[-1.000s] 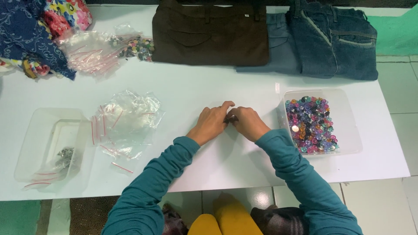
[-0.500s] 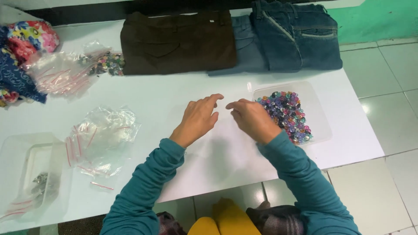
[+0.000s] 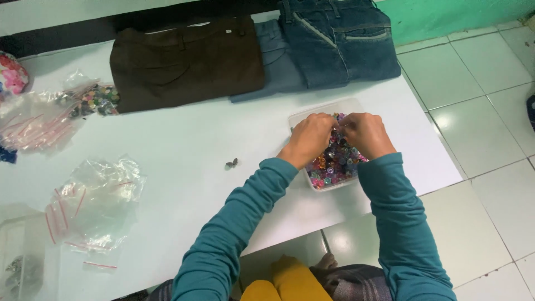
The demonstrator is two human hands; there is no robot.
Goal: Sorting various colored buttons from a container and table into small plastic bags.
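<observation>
Both hands are over the tray [image 3: 312, 115] now, a clear plastic one sitting near the right edge of the white table [image 3: 184, 139]. It is packed with beads [image 3: 334, 164], small and many-coloured, pink, purple and blue among them. The left hand [image 3: 310, 136] curls down into the heap, fingers bent and close together. The right hand [image 3: 363, 132] sits just beside it, fingers also drawn in narrow, and the fingertips of the two hands meet over the far part of the tray. Whether either hand has pinched a bead, I cannot tell; the knuckles hide it. Teal sleeves run back to the near edge.

Left of the tray, out on bare table, lies one small dark piece [image 3: 232, 163], well apart from the hands. At the far side, brown trousers [image 3: 186, 64] lie folded, and right of them blue jeans [image 3: 334, 42], touching them. Further left, a clear bag [image 3: 92, 99] holds more mixed beads, and beside it lies a spread of small clear bags with red strips [image 3: 33, 125]. Nearer, on the left, another loose pile of bags [image 3: 95, 203] is heaped, and at the near left corner a second clear tray [image 3: 19, 267] shows some dark bits inside
</observation>
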